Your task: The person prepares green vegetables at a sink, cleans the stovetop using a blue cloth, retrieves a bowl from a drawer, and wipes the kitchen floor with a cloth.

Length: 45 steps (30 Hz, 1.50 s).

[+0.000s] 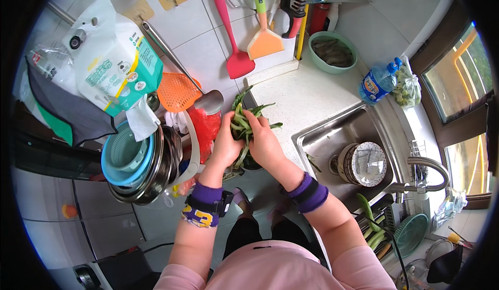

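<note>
Between my two hands is a bunch of leafy green vegetable (241,125), with leaves and pale stems poking out above and below the fingers. My left hand (225,144) grips its left side, and my right hand (266,138) closes on its right side. Both wrists wear purple bands. Under the hands the rim of a dark container (252,168) shows in part, and more greens hang down towards it. A red plastic bag (204,128) hangs just left of my left hand. The white countertop (284,99) lies beyond my right hand.
To the right, a steel sink (319,142) holds stacked bowls (368,164) under a curved faucet (432,163). A blue detergent bottle (378,81) and a green basin (333,52) stand behind it. Nested basins (126,153) crowd the left. Utensils such as a red spatula (239,62) hang on the wall.
</note>
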{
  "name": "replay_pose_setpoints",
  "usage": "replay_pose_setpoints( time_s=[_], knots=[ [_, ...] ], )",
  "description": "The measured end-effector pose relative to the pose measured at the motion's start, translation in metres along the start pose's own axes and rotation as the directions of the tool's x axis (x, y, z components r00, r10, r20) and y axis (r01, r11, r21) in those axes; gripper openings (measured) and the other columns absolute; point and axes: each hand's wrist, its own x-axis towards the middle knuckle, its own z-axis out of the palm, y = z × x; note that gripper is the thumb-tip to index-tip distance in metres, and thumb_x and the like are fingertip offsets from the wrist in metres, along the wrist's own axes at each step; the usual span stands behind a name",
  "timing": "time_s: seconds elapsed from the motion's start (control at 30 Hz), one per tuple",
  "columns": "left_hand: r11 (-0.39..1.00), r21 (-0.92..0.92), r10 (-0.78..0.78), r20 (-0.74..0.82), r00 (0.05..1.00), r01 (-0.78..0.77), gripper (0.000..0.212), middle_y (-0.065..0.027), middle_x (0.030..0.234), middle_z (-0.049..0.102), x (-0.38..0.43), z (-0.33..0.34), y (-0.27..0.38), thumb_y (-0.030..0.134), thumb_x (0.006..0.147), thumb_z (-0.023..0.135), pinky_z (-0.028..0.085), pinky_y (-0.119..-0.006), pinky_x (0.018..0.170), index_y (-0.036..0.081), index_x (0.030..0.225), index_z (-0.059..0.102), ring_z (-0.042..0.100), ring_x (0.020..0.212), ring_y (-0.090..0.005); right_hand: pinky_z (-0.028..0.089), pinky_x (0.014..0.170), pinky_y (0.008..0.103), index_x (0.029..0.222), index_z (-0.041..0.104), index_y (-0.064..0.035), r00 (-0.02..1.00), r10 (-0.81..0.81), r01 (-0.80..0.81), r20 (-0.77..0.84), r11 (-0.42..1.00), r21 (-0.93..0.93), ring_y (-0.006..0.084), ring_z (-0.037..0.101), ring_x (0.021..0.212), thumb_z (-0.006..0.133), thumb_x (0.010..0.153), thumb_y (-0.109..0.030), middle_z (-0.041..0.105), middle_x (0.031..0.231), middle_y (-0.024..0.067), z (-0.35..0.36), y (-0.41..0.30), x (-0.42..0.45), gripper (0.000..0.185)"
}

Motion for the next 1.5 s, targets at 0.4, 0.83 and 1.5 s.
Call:
replay_pose_setpoints(
  time_s=[0.4, 0.83, 1.5],
  knots=[
    [0.974, -0.094, -0.218, -0.127, 0.968, 0.207, 0.063, -0.0179, 0.111, 0.051, -0.003, 0.058, -0.191, -0.009, 0.066, 0.059, 0.041, -0.034, 0.087, 0.005, 0.122, 0.033, 0.051, 0.104, -0.0280, 0.046, 0.078, 0.0401, 0.122, 0.043, -0.0122, 0.966, 0.228, -0.235, 0.122, 0.971, 0.041, 0.0401, 0.051, 0.095, 0.044, 0.064, 0.014, 0.046, 0.110, 0.0197, 0.122, 0.122, -0.014, 0.064],
    [0.962, 0.023, -0.272, -0.022, 0.962, 0.273, 0.070, -0.0195, 0.125, 0.039, -0.003, 0.113, -0.333, -0.010, 0.063, 0.055, 0.035, -0.035, 0.096, 0.004, 0.128, 0.032, 0.039, 0.117, -0.0342, 0.041, 0.090, 0.0367, 0.126, 0.044, -0.0174, 0.882, 0.439, -0.449, 0.172, 0.893, 0.022, 0.0366, 0.043, 0.113, 0.041, 0.067, 0.014, 0.038, 0.128, 0.0169, 0.209, 0.255, -0.045, 0.066],
    [0.899, 0.158, -0.407, -0.040, 0.913, 0.408, 0.058, -0.0189, 0.121, 0.047, -0.021, 0.112, -0.293, -0.002, 0.070, 0.055, 0.035, -0.035, 0.096, 0.002, 0.126, 0.041, 0.044, 0.114, -0.0313, 0.035, 0.097, 0.0364, 0.119, 0.047, -0.0009, 0.875, 0.477, -0.484, 0.085, 0.862, 0.151, 0.0345, 0.041, 0.116, 0.052, 0.071, 0.003, 0.042, 0.125, 0.0184, 0.192, 0.215, -0.069, 0.048]
  ],
)
